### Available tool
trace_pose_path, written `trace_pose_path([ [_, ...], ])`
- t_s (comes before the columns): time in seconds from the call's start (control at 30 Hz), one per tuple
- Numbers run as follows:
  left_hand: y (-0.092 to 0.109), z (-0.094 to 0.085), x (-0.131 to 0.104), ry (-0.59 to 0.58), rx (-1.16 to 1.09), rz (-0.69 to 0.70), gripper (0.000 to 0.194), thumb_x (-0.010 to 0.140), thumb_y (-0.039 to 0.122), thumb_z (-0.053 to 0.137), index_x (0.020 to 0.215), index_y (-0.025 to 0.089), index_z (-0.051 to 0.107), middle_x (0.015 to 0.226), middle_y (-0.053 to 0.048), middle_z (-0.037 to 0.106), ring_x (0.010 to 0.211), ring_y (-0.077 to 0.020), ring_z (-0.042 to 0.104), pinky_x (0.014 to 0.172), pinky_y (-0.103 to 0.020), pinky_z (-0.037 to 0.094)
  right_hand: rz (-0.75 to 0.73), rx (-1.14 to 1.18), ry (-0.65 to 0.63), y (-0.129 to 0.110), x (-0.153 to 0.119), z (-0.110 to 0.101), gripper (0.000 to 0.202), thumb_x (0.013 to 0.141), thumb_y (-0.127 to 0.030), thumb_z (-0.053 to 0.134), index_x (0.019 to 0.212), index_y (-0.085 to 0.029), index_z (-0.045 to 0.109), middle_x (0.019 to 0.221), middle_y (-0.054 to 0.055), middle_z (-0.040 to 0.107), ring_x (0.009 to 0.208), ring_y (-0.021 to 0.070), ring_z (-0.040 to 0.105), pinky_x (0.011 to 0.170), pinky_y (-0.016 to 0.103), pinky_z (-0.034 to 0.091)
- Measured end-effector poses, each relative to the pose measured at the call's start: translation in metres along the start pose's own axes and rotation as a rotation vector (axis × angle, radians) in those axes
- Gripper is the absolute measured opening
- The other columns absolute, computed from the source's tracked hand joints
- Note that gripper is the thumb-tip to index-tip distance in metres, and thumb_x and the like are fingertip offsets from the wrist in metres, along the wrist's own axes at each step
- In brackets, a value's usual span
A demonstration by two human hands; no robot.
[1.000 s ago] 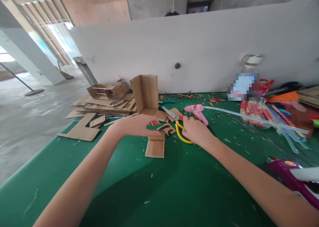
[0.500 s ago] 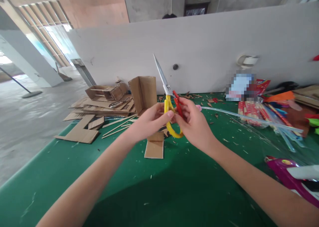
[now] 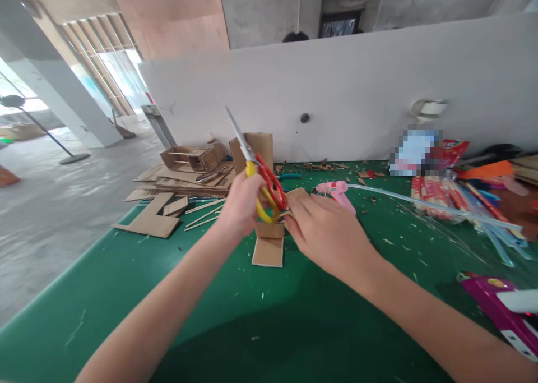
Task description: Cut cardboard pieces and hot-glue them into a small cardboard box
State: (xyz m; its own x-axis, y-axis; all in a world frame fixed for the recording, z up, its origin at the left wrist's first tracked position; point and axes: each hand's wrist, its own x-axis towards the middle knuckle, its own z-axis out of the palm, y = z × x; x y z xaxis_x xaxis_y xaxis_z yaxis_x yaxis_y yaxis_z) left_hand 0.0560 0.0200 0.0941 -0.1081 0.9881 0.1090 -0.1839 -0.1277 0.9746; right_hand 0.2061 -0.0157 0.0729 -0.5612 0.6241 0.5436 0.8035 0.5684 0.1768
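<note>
Scissors (image 3: 251,169) are gripped by the curled left hand (image 3: 242,202); a strip (image 3: 286,213) is seemingly pinched by the right hand (image 3: 330,231) — inside the edges of the table (image 3: 218,310).

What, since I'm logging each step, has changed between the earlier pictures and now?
The scissors have risen from the green table and moved left, now held in the left hand. The right hand, which had gripped them, appears to have let go and is low beside the cardboard pieces; whether it holds one is unclear. The pink glue gun and folded cardboard stayed put.
</note>
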Motion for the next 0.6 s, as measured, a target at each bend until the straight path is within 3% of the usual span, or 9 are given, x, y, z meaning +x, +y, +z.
trace_pose_path([
  [0.07,0.017,-0.027,0.006,0.055,0.214,0.088,0.019,0.066,0.012,0.044,0.084,0.015,0.051,0.075,-0.002,0.055,0.068,-0.0166,0.058,0.062,-0.033,0.052,0.085,-0.008,-0.108,0.018,-0.006,-0.015,0.028,0.092,-0.030,0.044,0.094,-0.014,0.067,0.083,0.011,0.069,0.071,0.0248,0.065,0.057,0.034,0.045],
  [0.17,0.029,-0.081,0.005,0.195,0.819,0.286,0.018,0.075,0.019,0.043,0.089,0.015,0.054,0.086,-0.007,0.055,0.091,-0.0267,0.058,0.082,-0.047,0.050,0.240,0.071,-0.532,0.053,-0.022,-0.035,0.043,0.088,-0.054,0.043,0.071,-0.022,0.066,0.058,0.005,0.062,0.044,0.0198,0.055,0.042,0.030,0.033],
  [0.23,0.019,-0.118,-0.004,0.258,1.313,0.416,0.029,0.078,0.020,0.043,0.104,0.011,0.054,0.106,-0.015,0.050,0.115,-0.0358,0.046,0.097,-0.054,0.038,0.333,0.128,-0.661,0.074,-0.037,-0.038,0.051,0.087,-0.060,0.039,0.063,-0.022,0.063,0.058,0.006,0.061,0.043,0.0190,0.054,0.041,0.030,0.033],
  [0.27,0.009,-0.134,-0.012,0.233,1.504,0.450,0.041,0.081,0.022,0.042,0.118,0.008,0.048,0.115,-0.019,0.046,0.120,-0.0386,0.041,0.100,-0.056,0.036,0.399,0.099,-0.674,0.083,-0.044,-0.035,0.052,0.085,-0.062,0.039,0.063,-0.021,0.063,0.058,0.007,0.061,0.044,0.0205,0.055,0.042,0.031,0.034],
  [0.37,-0.029,-0.169,-0.038,0.176,1.855,0.493,0.053,0.085,0.025,0.036,0.134,0.006,0.036,0.124,-0.023,0.042,0.118,-0.0403,0.041,0.094,-0.055,0.041,0.562,0.030,-0.759,0.101,-0.062,-0.012,0.052,0.083,-0.062,0.040,0.062,-0.019,0.061,0.068,0.013,0.064,0.057,0.0283,0.062,0.048,0.036,0.040],
  [0.5,-0.067,-0.182,-0.064,0.097,2.010,0.397,0.052,0.090,0.027,0.030,0.133,0.001,0.042,0.120,-0.024,0.048,0.106,-0.0362,0.049,0.079,-0.047,0.050,0.784,0.136,-0.624,0.119,-0.070,0.038,0.064,0.083,-0.068,0.035,0.103,-0.014,0.062,0.094,0.020,0.068,0.079,0.0349,0.066,0.061,0.042,0.047],
  [0.6,-0.075,-0.178,-0.070,-0.008,2.088,0.395,0.049,0.091,0.023,0.030,0.132,0.003,0.046,0.121,-0.023,0.051,0.104,-0.0341,0.050,0.076,-0.047,0.050,0.786,0.399,-0.419,0.131,-0.066,0.076,0.063,0.082,-0.060,0.046,0.123,-0.013,0.053,0.110,0.019,0.066,0.095,0.0320,0.064,0.074,0.040,0.048],
])
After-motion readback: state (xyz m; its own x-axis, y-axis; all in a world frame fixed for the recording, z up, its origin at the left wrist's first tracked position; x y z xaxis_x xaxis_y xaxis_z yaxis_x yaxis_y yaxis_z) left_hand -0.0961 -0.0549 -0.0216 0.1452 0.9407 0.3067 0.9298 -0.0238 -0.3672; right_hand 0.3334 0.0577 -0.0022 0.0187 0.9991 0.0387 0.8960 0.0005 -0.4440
